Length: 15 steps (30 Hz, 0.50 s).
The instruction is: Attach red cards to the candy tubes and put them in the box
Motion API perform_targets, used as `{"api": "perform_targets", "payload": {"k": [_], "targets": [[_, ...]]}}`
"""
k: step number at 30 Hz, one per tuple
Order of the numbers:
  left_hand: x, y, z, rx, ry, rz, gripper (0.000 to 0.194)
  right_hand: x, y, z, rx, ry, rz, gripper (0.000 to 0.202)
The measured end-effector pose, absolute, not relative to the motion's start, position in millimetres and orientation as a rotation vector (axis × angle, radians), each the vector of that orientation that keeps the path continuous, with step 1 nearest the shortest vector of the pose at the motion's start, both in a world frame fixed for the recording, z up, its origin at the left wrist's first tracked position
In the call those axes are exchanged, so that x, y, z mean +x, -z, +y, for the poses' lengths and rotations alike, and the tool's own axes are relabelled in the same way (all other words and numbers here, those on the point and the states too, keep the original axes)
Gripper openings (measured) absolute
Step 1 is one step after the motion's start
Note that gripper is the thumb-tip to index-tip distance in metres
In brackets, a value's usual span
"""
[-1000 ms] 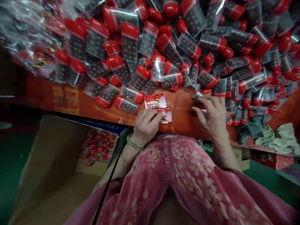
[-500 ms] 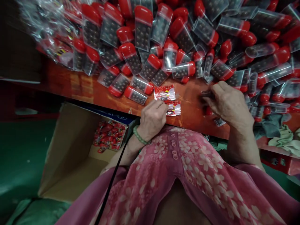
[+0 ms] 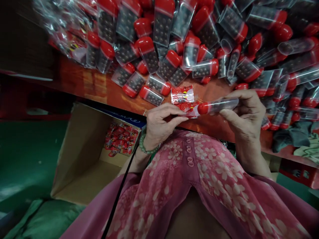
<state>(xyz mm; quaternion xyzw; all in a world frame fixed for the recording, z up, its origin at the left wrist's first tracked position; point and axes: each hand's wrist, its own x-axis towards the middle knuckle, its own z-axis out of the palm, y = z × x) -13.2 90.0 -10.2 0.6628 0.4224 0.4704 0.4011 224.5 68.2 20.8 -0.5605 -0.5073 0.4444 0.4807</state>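
Note:
My right hand (image 3: 245,116) pinches the clear end of a red-capped plastic tube (image 3: 220,105) between thumb and fingers. The tube lies sideways, its red cap pointing left toward my other hand. A small red printed sachet (image 3: 190,113) is pinched at its left edge by my left hand (image 3: 164,121), which wears a green bead bracelet. The red cap (image 3: 202,108) is right at the sachet's open-looking right side; whether it is inside the edge I cannot tell. Another red printed sachet (image 3: 182,94) lies flat on the table just beyond.
A big heap of red-capped tubes with dark balls inside (image 3: 163,25) covers the far side of the orange-brown table (image 3: 82,86). Clear plastic wrapping (image 3: 59,26) lies at far left. Below left, a cardboard box (image 3: 74,166) holds red packets (image 3: 121,139). Cloths (image 3: 290,137) lie at right.
My right hand has come left from beside the heap with a tube now in its grip. My left hand has taken hold of the nearer sachet's edge. The view has shifted slightly.

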Motion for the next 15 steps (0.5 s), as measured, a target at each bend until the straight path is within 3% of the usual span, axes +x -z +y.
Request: {"api": "perform_targets", "payload": {"k": [15], "targets": [[-19, 13, 83, 1.872, -1.000, 1.051, 0.008, 232, -43, 79, -1.317, -1.128, -1.985, 0.015]]}}
